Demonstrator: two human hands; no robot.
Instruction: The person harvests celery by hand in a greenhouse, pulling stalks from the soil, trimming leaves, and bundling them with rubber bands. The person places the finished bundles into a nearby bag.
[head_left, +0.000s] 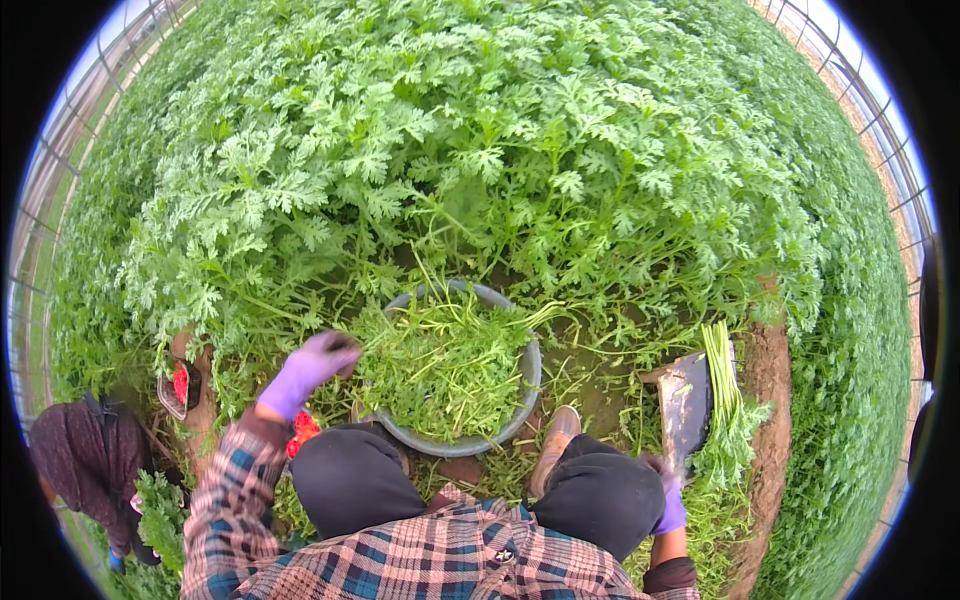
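Note:
A round grey plastic tub (532, 367) stands between my feet, heaped with cut leafy stems (450, 360). My left hand (319, 367), in a purple and dark glove, is raised at the tub's left edge; its fingers are blurred, and whether they hold anything is unclear. Low on the right, beside my knee, is my gloved right hand (667, 491), near the lower end of a worn black board or crate panel (686, 405); its fingers are blurred too. A bundle of green leafy stems (721, 390) lies along the panel's right side.
Dense leafy green plants (480, 135) rise beyond the tub and at both sides. Red items (304, 431) lie by my left knee, more in a small basket (174, 397) farther left. A co-worker (90, 465) bends at the far left. A soil ridge (769, 435) runs along the right.

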